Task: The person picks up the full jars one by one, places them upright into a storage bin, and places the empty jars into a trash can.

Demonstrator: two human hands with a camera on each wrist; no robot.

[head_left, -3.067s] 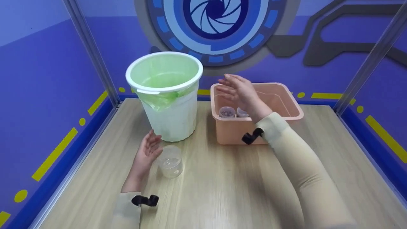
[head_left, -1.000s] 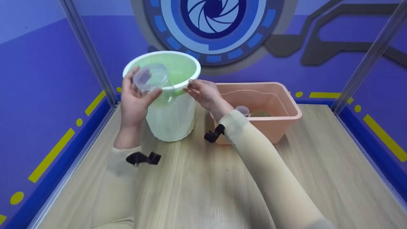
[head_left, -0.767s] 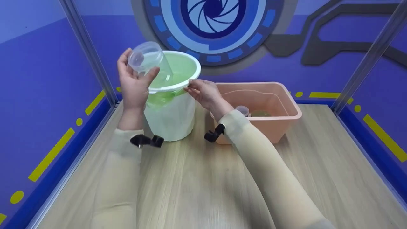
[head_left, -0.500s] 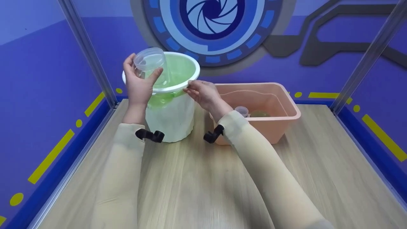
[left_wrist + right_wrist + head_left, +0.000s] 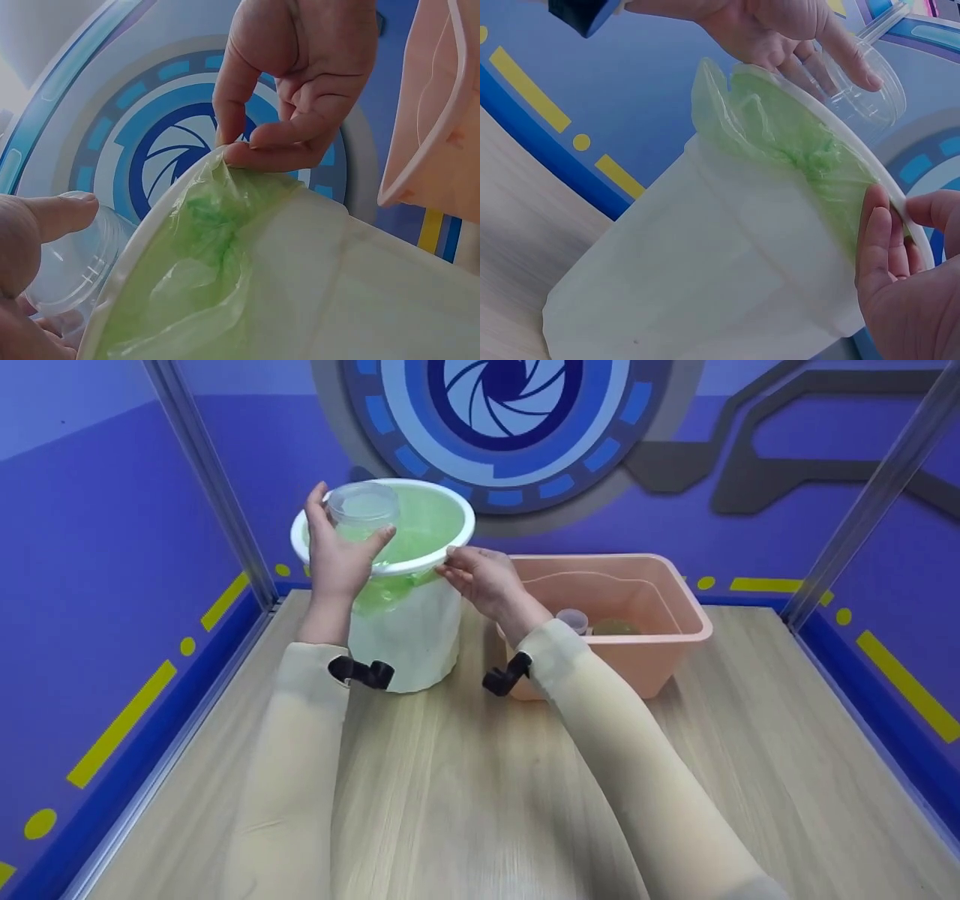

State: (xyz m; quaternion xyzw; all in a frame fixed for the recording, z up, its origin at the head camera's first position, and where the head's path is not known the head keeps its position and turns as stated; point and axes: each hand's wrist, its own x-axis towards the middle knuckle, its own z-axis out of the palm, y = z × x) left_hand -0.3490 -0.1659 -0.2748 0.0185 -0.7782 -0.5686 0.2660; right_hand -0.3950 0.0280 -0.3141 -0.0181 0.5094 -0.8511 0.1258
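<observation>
A clear plastic cup [image 5: 364, 504] is in the grip of my left hand [image 5: 337, 566], over the near left part of the bin's mouth. In the left wrist view my left thumb [image 5: 67, 215] lies along the cup's side. The white trash can [image 5: 409, 641] is lined with a green plastic bag [image 5: 431, 525], its edge folded out below the rim. My right hand [image 5: 487, 585] pinches the can's rim on the near right side, thumb on top and fingers underneath, as the right wrist view shows. The cup's lower part is hidden behind my left hand.
To the right of the trash can stands a pink plastic tub [image 5: 660, 660]. Inside it are a small pale cup [image 5: 572, 621] and a round olive-coloured thing [image 5: 615, 628]. Blue patterned walls [image 5: 247, 450] enclose the wooden table [image 5: 450, 795] at the back and sides.
The cup, first standing on the table, was picked up by my left hand, tilted over the can, then turned more upright. My right hand moved from above the tub to the can's rim.
</observation>
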